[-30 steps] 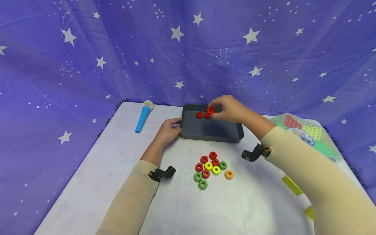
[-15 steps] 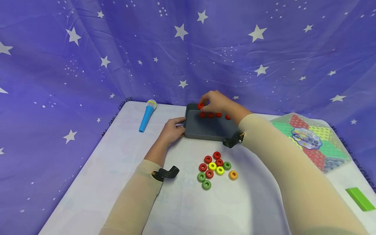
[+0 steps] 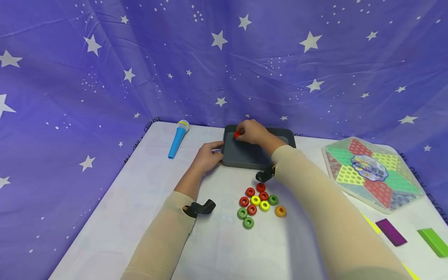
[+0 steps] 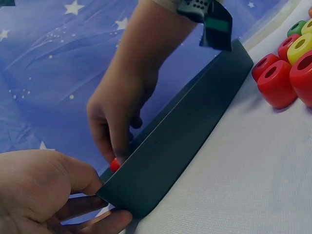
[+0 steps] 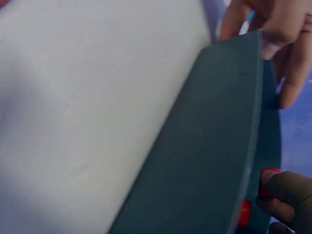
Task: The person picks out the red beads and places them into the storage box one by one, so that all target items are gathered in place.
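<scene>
A dark grey rectangular tray (image 3: 241, 159) lies at the back of the table. At its left side my left hand (image 3: 205, 157) holds the tray's wall, with fingertips against the rim and outer side. Inside the tray, near its back left, my right hand (image 3: 252, 132) pinches a red ring-shaped bead (image 5: 267, 182) between thumb and fingers. Another red bead (image 5: 244, 213) shows in the tray in the right wrist view. In the head view the right hand and forearm cover the other beads in the tray.
In front of the tray lie several loose beads (image 3: 255, 200), red, yellow, green and orange. A blue toy microphone (image 3: 177, 140) is at the left. To the right are a hexagonal game board (image 3: 371, 171), a purple block (image 3: 391, 232) and a green block (image 3: 434, 242). A starry curtain (image 3: 224, 62) hangs behind.
My right hand has moved left along the tray with a red bead, then lowered it toward the tray floor. The left hand has stayed on the tray's side. The head view has shifted slightly.
</scene>
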`<state>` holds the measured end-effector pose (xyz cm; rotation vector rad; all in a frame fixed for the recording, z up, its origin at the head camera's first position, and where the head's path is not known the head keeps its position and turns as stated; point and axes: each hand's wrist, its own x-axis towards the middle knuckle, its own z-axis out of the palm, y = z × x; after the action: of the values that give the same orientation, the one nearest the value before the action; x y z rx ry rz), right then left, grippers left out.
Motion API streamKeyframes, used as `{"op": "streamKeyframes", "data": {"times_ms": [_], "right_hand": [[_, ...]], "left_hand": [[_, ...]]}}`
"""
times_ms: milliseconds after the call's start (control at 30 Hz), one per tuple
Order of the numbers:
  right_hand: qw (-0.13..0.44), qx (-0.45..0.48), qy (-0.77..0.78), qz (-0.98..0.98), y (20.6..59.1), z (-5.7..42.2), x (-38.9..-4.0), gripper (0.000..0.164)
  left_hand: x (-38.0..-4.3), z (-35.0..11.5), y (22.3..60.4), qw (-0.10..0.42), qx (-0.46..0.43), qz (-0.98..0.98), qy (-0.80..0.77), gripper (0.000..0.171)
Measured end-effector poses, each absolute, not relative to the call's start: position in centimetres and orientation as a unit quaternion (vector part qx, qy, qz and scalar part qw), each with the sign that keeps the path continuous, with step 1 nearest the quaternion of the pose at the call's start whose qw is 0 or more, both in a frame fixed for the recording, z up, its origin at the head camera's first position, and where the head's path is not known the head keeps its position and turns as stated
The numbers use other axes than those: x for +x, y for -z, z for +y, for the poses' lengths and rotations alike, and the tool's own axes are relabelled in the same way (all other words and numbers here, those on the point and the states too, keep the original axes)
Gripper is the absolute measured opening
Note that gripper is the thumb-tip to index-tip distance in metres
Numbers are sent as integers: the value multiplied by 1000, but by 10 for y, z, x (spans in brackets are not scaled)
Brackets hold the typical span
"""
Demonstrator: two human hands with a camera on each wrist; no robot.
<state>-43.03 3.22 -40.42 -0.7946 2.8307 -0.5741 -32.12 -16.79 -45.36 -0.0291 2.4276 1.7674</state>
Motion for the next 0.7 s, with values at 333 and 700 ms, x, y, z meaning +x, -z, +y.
{"op": "streamKeyframes", "data": {"times_ms": [333, 700], "right_hand": [[45, -255, 136, 956, 418, 25, -432, 27], [38, -276, 141, 950, 399, 24, -426, 32]], "left_hand": [[-321, -167, 454, 66, -11, 805, -590, 61], [-319, -167, 452, 61, -11, 809, -585, 61]]}}
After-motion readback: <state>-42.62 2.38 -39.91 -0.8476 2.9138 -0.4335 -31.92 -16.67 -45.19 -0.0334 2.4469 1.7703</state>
